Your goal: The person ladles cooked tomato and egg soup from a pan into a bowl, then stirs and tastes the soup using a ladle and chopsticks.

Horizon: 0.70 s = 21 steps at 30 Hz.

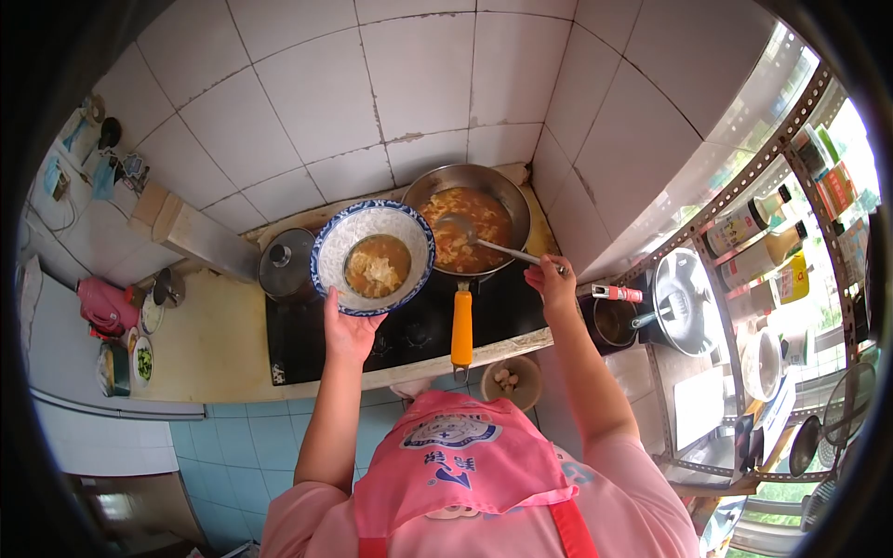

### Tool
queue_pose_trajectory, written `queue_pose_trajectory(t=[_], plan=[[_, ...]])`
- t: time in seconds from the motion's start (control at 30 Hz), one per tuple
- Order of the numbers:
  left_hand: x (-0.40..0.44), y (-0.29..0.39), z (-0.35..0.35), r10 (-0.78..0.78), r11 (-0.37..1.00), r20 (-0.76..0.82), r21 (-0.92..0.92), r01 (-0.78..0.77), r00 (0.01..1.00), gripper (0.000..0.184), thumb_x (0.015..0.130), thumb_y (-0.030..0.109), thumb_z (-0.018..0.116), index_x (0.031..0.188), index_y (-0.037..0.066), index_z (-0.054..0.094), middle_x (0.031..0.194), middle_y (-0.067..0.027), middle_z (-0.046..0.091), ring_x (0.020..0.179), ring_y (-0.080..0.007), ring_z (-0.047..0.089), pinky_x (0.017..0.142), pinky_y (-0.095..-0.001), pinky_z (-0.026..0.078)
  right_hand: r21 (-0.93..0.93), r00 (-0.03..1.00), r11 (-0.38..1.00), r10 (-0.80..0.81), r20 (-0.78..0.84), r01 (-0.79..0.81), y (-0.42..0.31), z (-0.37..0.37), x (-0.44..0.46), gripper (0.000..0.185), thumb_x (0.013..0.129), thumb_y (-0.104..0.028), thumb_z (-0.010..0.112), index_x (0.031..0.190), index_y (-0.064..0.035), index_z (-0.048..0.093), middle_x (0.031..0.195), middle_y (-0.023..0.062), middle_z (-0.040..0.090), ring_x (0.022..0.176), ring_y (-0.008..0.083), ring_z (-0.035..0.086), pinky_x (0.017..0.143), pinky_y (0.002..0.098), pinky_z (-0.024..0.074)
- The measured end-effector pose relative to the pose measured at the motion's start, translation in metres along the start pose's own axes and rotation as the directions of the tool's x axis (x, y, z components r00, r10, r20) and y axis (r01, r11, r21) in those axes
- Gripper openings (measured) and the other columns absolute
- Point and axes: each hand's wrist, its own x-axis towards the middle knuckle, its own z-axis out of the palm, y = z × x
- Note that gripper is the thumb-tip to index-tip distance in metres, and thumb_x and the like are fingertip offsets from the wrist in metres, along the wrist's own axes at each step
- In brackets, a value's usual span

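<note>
My left hand holds a blue-and-white patterned bowl from below, beside the pan. Brownish soup with pale egg-like pieces lies in the bowl. My right hand is closed around the handle of a metal ladle, whose head rests in the soup in the pan. The wide metal pan sits on the black stove and holds reddish-orange soup with egg-like pieces. Its yellow handle points toward me.
A lidded pot stands left of the bowl. A small dark pot and a metal wok are at the right, near a rack with bottles. A container with eggs is below the counter edge.
</note>
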Motion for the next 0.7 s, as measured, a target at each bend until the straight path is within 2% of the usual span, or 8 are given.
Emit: queue_pose_trajectory(t=[0.2, 0.27, 0.4, 0.5, 0.57, 0.6, 0.67, 0.7], plan=[[-0.001, 0.0, -0.001, 0.0, 1.0, -0.001, 0.003, 0.0, 1.0, 0.059, 0.091, 0.05, 0.046, 0.134, 0.01, 0.039, 0.129, -0.0119, 0.052, 0.111, -0.0282, 0.057, 0.074, -0.0393, 0.058, -0.013, 0.999, 1.0, -0.009, -0.032, 0.009, -0.006, 0.003, 0.011, 0.023, 0.091, -0.018, 0.06, 0.105, -0.0017, 0.053, 0.084, 0.0144, 0.063, 0.075, 0.0252, 0.067, 0.071, 0.0355, 0.0568], [-0.001, 0.0, -0.003, -0.007, 1.0, 0.006, 0.011, 0.007, 1.0, 0.059, 0.091, 0.05, 0.046, 0.134, 0.01, 0.039, 0.129, -0.0118, 0.052, 0.111, -0.0282, 0.057, 0.075, -0.0394, 0.058, -0.045, 0.998, 0.998, -0.047, 0.035, 0.049, -0.008, 0.007, 0.011, 0.023, 0.091, -0.018, 0.06, 0.105, -0.0015, 0.054, 0.082, 0.0139, 0.063, 0.075, 0.0248, 0.067, 0.07, 0.0348, 0.057], [0.0, 0.0, -0.002, -0.004, 1.0, 0.01, 0.006, 0.004, 1.0, 0.06, 0.091, 0.05, 0.047, 0.134, 0.01, 0.039, 0.129, -0.0117, 0.052, 0.111, -0.0283, 0.057, 0.076, -0.0397, 0.058, -0.059, 0.997, 0.996, -0.073, 0.019, 0.074, -0.015, 0.003, 0.018, 0.023, 0.091, -0.018, 0.061, 0.105, -0.0008, 0.055, 0.084, 0.0136, 0.063, 0.076, 0.0237, 0.067, 0.07, 0.0339, 0.0571], [0.001, 0.0, -0.001, 0.0, 1.0, -0.006, 0.009, 0.0, 1.0, 0.06, 0.091, 0.05, 0.047, 0.134, 0.01, 0.039, 0.129, -0.0117, 0.052, 0.111, -0.0282, 0.057, 0.076, -0.0393, 0.058, -0.086, 0.989, 0.987, -0.132, 0.073, 0.138, -0.015, -0.001, 0.015, 0.023, 0.091, -0.016, 0.06, 0.107, 0.0004, 0.055, 0.085, 0.0138, 0.063, 0.076, 0.0231, 0.067, 0.07, 0.0342, 0.0572], [0.001, -0.001, -0.001, 0.003, 1.0, -0.01, 0.012, -0.003, 1.0, 0.061, 0.09, 0.051, 0.048, 0.135, 0.01, 0.039, 0.13, -0.0116, 0.051, 0.112, -0.028, 0.057, 0.076, -0.039, 0.058, -0.127, 0.963, 0.962, -0.224, 0.148, 0.243, -0.019, -0.004, 0.011, 0.023, 0.091, -0.013, 0.06, 0.108, 0.0015, 0.056, 0.087, 0.0136, 0.064, 0.077, 0.0206, 0.066, 0.072, 0.0312, 0.056], [0.001, -0.001, -0.001, 0.003, 1.0, -0.01, 0.012, -0.003, 1.0, 0.061, 0.09, 0.051, 0.048, 0.135, 0.01, 0.039, 0.13, -0.0116, 0.051, 0.112, -0.028, 0.057, 0.076, -0.039, 0.058, -0.127, 0.963, 0.962, -0.224, 0.149, 0.243, -0.021, -0.005, 0.008, 0.023, 0.091, -0.013, 0.06, 0.108, 0.0015, 0.056, 0.087, 0.0136, 0.064, 0.077, 0.0206, 0.066, 0.072, 0.0312, 0.056], [0.001, -0.001, 0.0, 0.004, 1.0, -0.019, 0.008, -0.004, 1.0, 0.061, 0.09, 0.051, 0.048, 0.135, 0.01, 0.039, 0.13, -0.0116, 0.051, 0.112, -0.028, 0.056, 0.076, -0.0389, 0.057, -0.344, 0.872, 0.805, -0.411, 0.265, 0.483, -0.026, -0.006, 0.0, 0.021, 0.091, -0.012, 0.06, 0.107, 0.0011, 0.057, 0.083, 0.0102, 0.064, 0.077, 0.0161, 0.065, 0.073, 0.0269, 0.0522], [0.001, -0.001, -0.001, 0.004, 1.0, -0.019, 0.008, -0.004, 1.0, 0.061, 0.09, 0.051, 0.048, 0.135, 0.01, 0.039, 0.13, -0.0116, 0.051, 0.112, -0.028, 0.056, 0.076, -0.0389, 0.057, -0.344, 0.873, 0.805, -0.411, 0.264, 0.483, -0.032, -0.005, -0.006, 0.021, 0.091, -0.012, 0.06, 0.107, 0.0011, 0.057, 0.083, 0.0102, 0.064, 0.077, 0.0161, 0.065, 0.073, 0.0269, 0.0522]])
